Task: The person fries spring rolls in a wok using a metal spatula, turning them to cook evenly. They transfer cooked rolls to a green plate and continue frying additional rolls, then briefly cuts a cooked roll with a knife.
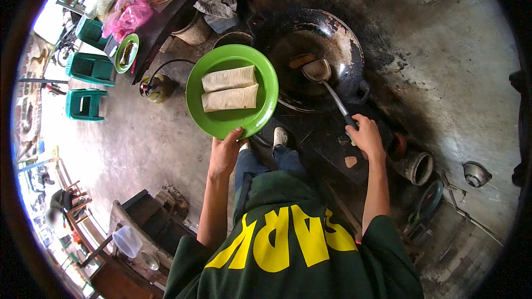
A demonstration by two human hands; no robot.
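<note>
My left hand [225, 149] grips the near rim of a green plate [232, 125], its thumb on top. Two pale wrapped rolls [229, 87] lie side by side on the plate. In my right hand [366, 136] is the dark handle of a metal wok spatula [318, 70], whose head rests in or over a large blackened wok [353, 45]. Beside the spatula head, a brown piece of food [301, 61] lies in the wok, in what looks like dark oil. The plate is held left of the wok and overlaps its left edge in the view.
A gas cylinder [158, 88] with a hose stands on the floor at left. Pink plastic bags [129, 14] and a smaller green plate [126, 53] are on a dark table, upper left. Green stools [85, 104] stand beyond. At right are a metal pot [476, 173] and pipes; a person is far lower left.
</note>
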